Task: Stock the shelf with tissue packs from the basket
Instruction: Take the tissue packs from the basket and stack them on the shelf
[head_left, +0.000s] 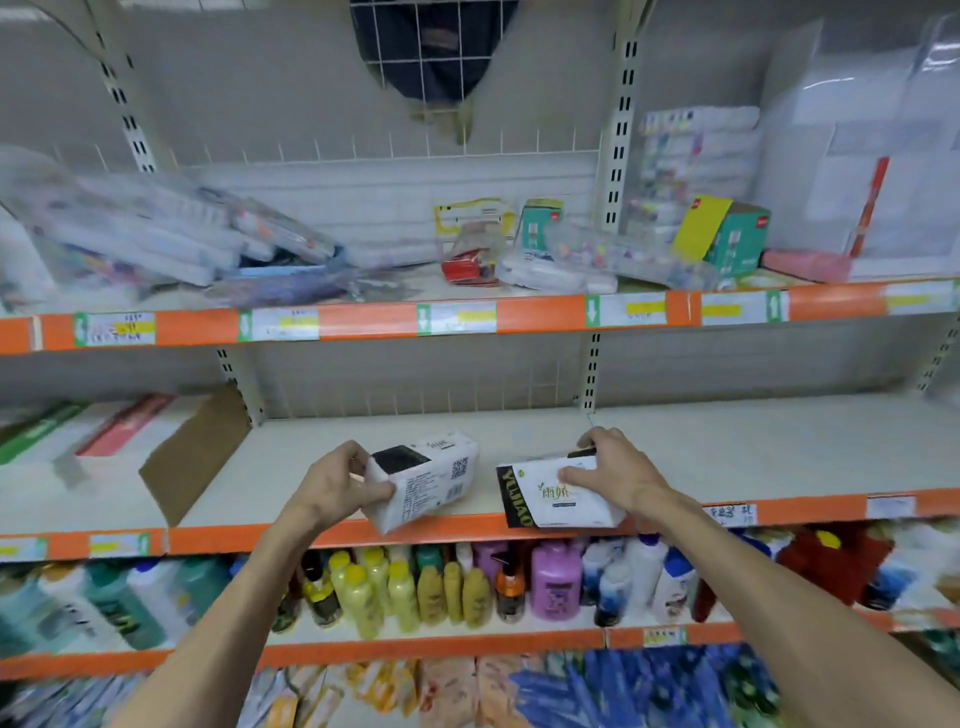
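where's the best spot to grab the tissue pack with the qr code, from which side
Take the tissue pack by its short left end, coming from the left, as the left hand does. It's an oblong block tilted over the shelf lip; that end is clear, the other pack sits to its right.

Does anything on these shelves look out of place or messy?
On the upper shelf, clear flat packs at the left lie in a slanted heap. On the middle shelf, a brown cardboard sheet stands askew beside the upright. The left hand holds its tissue pack tilted over the shelf edge.
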